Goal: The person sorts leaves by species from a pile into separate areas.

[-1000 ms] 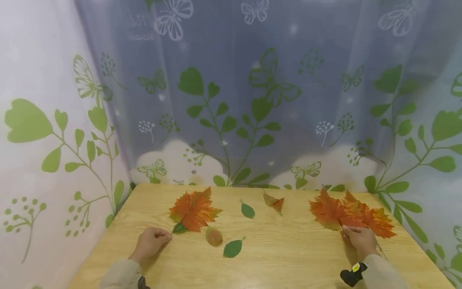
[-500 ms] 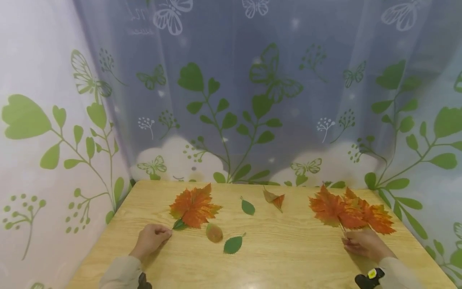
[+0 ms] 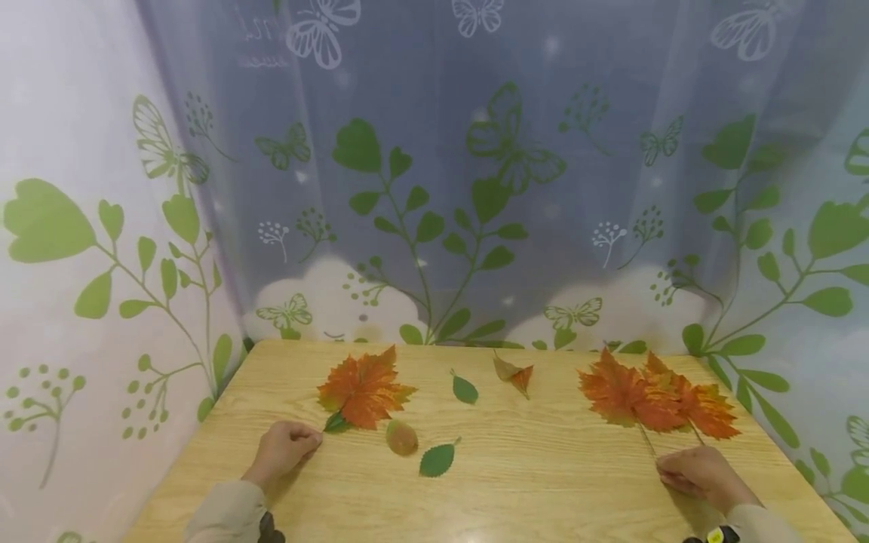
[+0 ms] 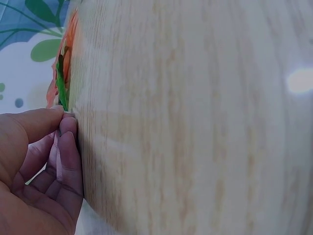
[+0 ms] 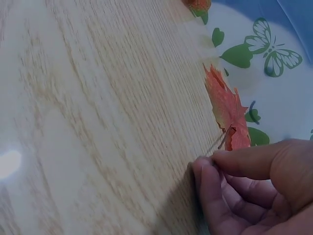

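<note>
At the table's left, my left hand (image 3: 284, 452) pinches the stem end of a green leaf (image 3: 336, 422), which lies partly under an orange maple leaf (image 3: 366, 388). In the left wrist view, thumb and fingertips meet right at the base of this green leaf (image 4: 60, 81). On the right side, several orange maple leaves (image 3: 614, 388) overlap in a row. My right hand (image 3: 706, 475) is below them, holding a thin stem (image 3: 648, 440) between thumb and forefinger. A red-orange maple leaf (image 5: 225, 105) rises just beyond those fingertips in the right wrist view.
Between the hands lie a brownish oval leaf (image 3: 402, 438), a green leaf (image 3: 437, 460), another green leaf (image 3: 465, 389) and a curled brown-orange leaf (image 3: 514, 375). The wooden table (image 3: 529, 490) ends at a printed curtain (image 3: 434, 226) behind and at both sides.
My right hand has slid down and to the right, away from the maple leaves toward the stem's lower end. More stem shows. The left hand keeps its pinch in place.
</note>
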A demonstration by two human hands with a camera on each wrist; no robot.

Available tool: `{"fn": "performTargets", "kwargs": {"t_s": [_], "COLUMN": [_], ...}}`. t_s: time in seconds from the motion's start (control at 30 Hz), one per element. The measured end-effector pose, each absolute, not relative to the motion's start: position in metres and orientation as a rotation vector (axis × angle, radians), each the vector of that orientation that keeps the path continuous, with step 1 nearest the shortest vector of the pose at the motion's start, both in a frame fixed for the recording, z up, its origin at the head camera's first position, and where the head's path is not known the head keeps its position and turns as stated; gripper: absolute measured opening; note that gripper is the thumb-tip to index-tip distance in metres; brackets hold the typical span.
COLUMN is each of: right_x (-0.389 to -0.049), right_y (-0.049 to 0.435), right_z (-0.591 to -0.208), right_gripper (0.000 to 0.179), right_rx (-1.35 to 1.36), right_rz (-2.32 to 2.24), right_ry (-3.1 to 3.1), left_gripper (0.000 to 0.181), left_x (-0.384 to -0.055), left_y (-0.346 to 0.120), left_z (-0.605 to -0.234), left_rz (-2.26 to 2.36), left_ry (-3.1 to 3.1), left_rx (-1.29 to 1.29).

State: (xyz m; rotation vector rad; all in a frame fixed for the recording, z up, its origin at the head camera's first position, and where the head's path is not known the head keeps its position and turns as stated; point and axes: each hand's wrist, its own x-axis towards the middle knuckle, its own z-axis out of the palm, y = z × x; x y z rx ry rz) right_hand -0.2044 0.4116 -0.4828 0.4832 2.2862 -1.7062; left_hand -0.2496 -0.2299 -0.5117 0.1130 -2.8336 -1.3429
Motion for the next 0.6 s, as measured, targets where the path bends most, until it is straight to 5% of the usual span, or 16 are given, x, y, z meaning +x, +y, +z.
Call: {"fn": "performTargets", "kwargs": {"t_s": [0.3,0.6], "right_x": [-0.1983,-0.1985], "right_y": [0.4199,0.4181], "right_z": [-0.4869,-0.4895], "right_gripper": [0.024,0.022], "right_rx": [0.422,0.367], "right_rz": [-1.256,-1.456], "right_ry": [2.640,2.529], "left_gripper": [0.009,0.010], "left_x": [-0.2495,-0.2492], "left_y": [-0.2241,-0.2272], "left_z": [-0.5188,-0.5198], "left_rz": [-1.382,-1.427], "left_ry": [-2.825,-2.764], "left_rx": [0.162,0.162]}}
